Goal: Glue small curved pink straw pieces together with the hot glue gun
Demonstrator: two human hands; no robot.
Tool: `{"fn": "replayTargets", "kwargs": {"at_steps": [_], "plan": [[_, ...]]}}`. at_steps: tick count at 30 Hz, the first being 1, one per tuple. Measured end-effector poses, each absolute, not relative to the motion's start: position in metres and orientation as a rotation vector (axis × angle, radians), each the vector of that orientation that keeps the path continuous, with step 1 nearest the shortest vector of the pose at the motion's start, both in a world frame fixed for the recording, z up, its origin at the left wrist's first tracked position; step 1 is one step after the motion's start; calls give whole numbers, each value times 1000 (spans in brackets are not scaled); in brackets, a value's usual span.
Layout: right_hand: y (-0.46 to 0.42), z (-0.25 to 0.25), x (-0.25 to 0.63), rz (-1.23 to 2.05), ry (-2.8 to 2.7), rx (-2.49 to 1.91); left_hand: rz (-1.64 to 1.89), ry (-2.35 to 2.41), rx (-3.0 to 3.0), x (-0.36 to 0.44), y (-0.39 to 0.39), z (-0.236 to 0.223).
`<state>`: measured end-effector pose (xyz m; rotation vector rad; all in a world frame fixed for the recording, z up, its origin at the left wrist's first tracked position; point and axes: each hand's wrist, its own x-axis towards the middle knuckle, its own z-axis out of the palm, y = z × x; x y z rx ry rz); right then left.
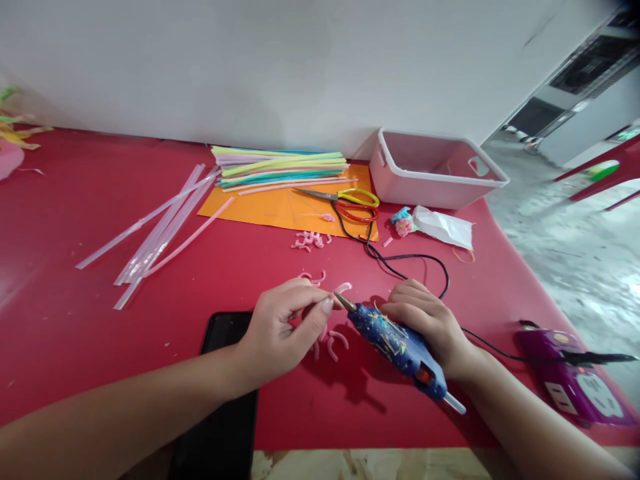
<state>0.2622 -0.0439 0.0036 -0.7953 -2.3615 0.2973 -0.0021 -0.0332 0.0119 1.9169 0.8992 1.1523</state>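
Observation:
Wrapped round the handle of a blue hot glue gun [395, 340], my right hand [430, 320] tilts its brass nozzle toward the left. A clear glue stick [455, 403] pokes out of the gun's rear. My left hand [285, 323] pinches a short pink piece of pipe cleaner [343, 288] right at the nozzle tip; its lower part is hidden by the fingers. Curved pink pipe cleaner pieces [338, 343] lie on the red table beneath my hands. Farther back is a small heap of similar curled pieces [311, 241].
Colourful pipe cleaners [280, 167] and scissors [350, 200] lie on orange paper [250, 208]. Clear glue sticks [165, 233] are at left, a pink bin [435, 190] back right. A black phone [220, 413] lies under my left forearm. A black cord [415, 256] leads toward a purple power strip [570, 373].

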Motion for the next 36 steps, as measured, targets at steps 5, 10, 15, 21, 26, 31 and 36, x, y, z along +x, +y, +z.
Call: {"fn": "replayTargets", "kwargs": {"at_steps": [5, 10, 15, 21, 26, 31, 36], "plan": [[-43, 5, 263, 282, -2326, -830, 1142, 907, 1921, -3, -35, 13], [-43, 4, 264, 293, -2372, -837, 1163, 915, 1917, -2, -34, 13], [-44, 1, 264, 358, -2363, -841, 1177, 906, 1930, -1, -33, 14], [-45, 0, 263, 374, -2342, -819, 1181, 902, 1948, -1, -33, 16], [-45, 4, 265, 317, -2325, -784, 1190, 898, 1949, -2, -34, 16], [-44, 2, 270, 306, -2332, -833, 1174, 901, 1938, -3, -34, 14], [-44, 1, 270, 297, -2348, -848, 1192, 920, 1940, -2, -34, 14]]}}
